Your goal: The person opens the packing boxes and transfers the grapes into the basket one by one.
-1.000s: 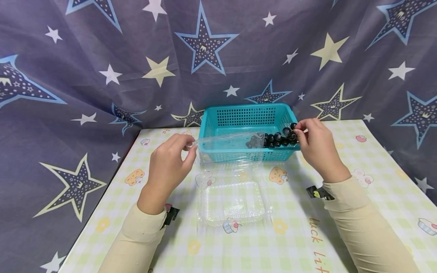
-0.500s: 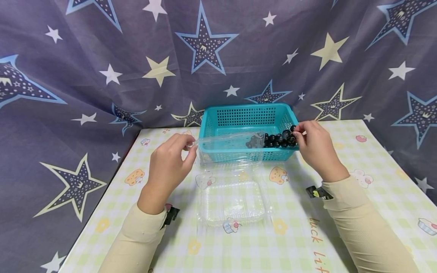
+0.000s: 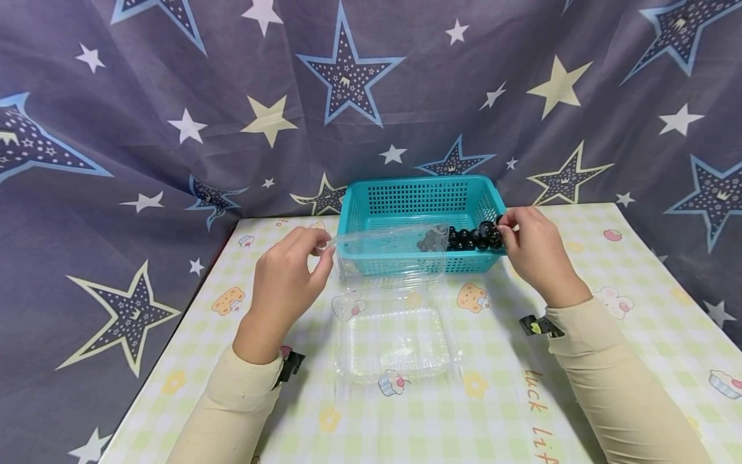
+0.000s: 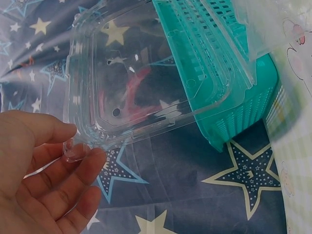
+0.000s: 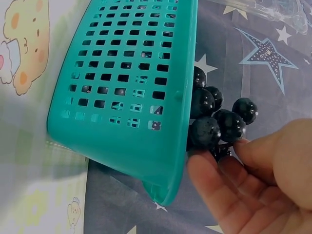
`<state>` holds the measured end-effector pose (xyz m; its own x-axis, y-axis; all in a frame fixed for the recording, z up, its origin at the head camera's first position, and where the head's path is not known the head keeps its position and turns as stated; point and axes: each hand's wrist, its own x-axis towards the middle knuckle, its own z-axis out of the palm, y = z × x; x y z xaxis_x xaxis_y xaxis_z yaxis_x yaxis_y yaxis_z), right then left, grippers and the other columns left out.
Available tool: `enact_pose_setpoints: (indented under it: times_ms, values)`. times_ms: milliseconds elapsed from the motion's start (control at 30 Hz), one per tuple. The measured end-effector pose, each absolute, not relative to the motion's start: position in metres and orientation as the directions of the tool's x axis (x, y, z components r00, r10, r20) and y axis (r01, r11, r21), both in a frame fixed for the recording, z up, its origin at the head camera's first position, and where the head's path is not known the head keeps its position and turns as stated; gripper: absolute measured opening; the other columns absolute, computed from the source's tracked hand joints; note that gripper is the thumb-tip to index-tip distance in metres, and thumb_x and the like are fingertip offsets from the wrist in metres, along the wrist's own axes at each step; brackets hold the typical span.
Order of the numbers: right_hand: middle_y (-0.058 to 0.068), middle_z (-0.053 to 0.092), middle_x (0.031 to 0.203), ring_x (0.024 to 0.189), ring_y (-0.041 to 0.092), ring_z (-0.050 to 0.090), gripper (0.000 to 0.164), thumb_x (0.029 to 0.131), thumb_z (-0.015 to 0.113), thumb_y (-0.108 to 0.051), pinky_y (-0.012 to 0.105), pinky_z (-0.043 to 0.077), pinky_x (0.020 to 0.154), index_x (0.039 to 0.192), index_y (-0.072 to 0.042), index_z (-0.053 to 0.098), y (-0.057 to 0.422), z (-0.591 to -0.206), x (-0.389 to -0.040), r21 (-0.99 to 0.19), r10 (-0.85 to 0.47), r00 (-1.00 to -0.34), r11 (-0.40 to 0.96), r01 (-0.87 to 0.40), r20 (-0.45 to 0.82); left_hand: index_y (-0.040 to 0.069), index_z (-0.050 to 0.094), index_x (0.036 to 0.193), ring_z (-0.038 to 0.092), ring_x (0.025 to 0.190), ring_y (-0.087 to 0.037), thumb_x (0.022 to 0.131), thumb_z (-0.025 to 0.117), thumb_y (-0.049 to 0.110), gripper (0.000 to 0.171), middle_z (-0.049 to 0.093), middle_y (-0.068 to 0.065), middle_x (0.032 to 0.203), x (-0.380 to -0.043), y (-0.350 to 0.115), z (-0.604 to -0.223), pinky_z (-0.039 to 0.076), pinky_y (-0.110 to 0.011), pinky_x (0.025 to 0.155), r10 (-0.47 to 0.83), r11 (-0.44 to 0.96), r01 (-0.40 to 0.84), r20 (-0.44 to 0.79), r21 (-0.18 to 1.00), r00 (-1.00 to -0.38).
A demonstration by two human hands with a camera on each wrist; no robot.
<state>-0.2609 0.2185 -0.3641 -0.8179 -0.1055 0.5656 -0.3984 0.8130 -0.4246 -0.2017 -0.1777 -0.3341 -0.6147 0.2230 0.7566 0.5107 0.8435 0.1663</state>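
My left hand (image 3: 290, 277) pinches a corner of the raised lid (image 4: 141, 73) of a clear plastic clamshell box. Its base (image 3: 397, 345) lies on the table, hinged to the lid. Through the lid, part of a turquoise basket (image 3: 417, 182) shows behind it. My right hand (image 3: 536, 251) pinches a bunch of dark grapes (image 3: 478, 237) at its right end, by the basket's right front corner. Most of the bunch sits inside the basket, just behind the front wall. In the right wrist view, several grapes (image 5: 207, 131) show above the rim, close to my thumb and fingers.
A checked tablecloth (image 3: 498, 412) with printed cartoons covers the table. Behind the basket hangs a dark curtain (image 3: 406, 84) with stars, reaching down both sides of the table.
My right hand has lowered slightly, and the right end of the grape bunch has sunk a little into the basket. The left hand and the lid have stayed put.
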Motion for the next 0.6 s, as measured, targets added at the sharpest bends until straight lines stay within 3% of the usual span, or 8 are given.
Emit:
enact_pose_setpoints:
  times_ms: [600]
  values:
    - [0.021, 0.062, 0.101, 0.092, 0.035, 0.058, 0.009, 0.1, 0.06, -0.003, 0.051, 0.046, 0.083, 0.101, 0.004, 0.065, 0.2192, -0.3643, -0.2607, -0.414, -0.107, -0.849, 0.837, -0.358, 0.518, 0.011, 0.071, 0.102, 0.07, 0.079, -0.017, 0.093, 0.073, 0.018, 0.012, 0.071, -0.002, 0.091, -0.202, -0.178, -0.3346, 0.054, -0.04, 0.061, 0.223, 0.844, 0.51, 0.754, 0.169, -0.618]
